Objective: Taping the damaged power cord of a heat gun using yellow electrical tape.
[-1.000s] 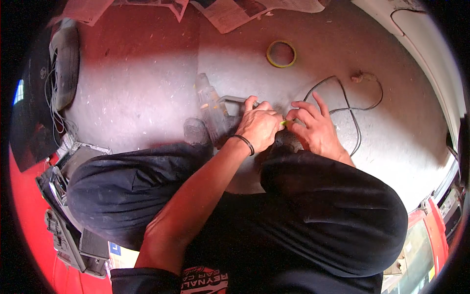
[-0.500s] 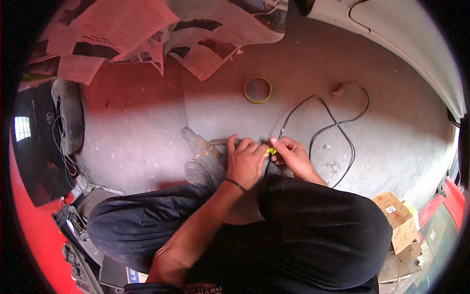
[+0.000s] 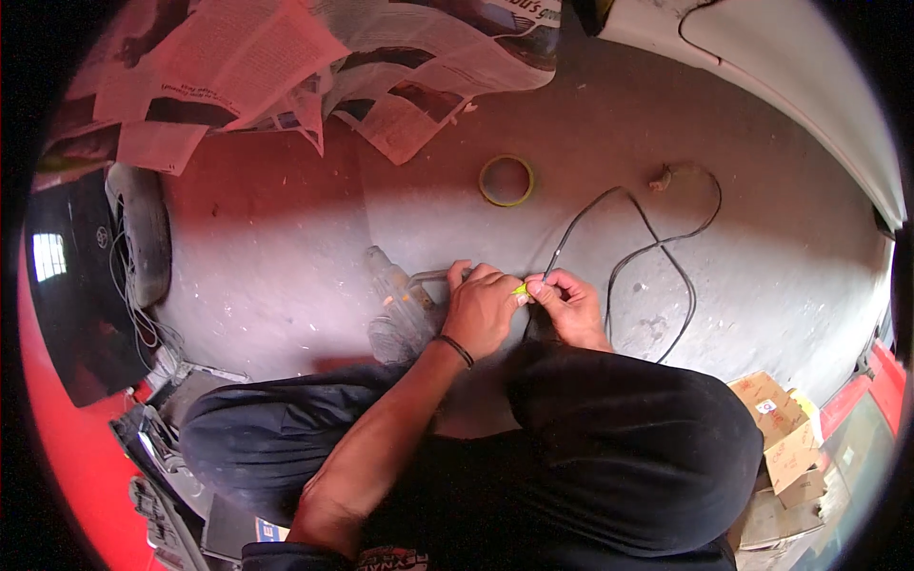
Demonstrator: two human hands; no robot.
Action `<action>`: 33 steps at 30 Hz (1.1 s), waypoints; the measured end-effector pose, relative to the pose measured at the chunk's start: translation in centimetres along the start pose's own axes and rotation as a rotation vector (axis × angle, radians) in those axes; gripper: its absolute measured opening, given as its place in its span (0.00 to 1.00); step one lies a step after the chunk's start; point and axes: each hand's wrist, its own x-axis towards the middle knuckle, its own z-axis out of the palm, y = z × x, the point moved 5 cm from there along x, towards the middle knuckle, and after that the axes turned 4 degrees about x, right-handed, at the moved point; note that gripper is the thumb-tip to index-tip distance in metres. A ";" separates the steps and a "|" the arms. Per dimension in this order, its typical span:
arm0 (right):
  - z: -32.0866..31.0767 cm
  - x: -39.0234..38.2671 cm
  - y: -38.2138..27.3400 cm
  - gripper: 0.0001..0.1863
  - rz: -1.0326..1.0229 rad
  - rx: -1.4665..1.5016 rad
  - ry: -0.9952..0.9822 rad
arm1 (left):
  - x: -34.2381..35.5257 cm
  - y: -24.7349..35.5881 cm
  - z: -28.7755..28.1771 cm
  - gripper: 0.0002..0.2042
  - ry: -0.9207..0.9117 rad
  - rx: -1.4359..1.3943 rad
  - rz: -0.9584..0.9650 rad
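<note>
L hand (image 3: 481, 309) pinches yellow strip (image 3: 520, 289) w/ thumb & fingers, R hand (image 3: 574, 309) gripping its right end, strip btwn them right of dusty power tool (image 3: 405, 300), by blk cord (image 3: 568, 235); prob. best kept taut & flat, w/ even finger pressure.

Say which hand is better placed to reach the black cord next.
Probably the right hand: the black cord comes up to it and loops on that side, while the left hand is nearer the power tool. Both are at the yellow strip.
</note>
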 end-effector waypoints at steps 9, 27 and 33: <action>2.8 -0.3 -3.1 0.20 -0.202 0.381 -0.172 | 1.0 0.2 -3.4 0.07 -0.070 -0.019 0.034; 4.0 -0.5 -7.4 0.08 -0.504 -0.226 -0.198 | 2.7 1.0 -7.5 0.09 -0.562 -0.224 -0.035; 4.1 -0.7 -9.4 0.06 -0.596 -0.271 -0.245 | 3.2 2.2 -8.6 0.10 -0.532 -0.282 0.009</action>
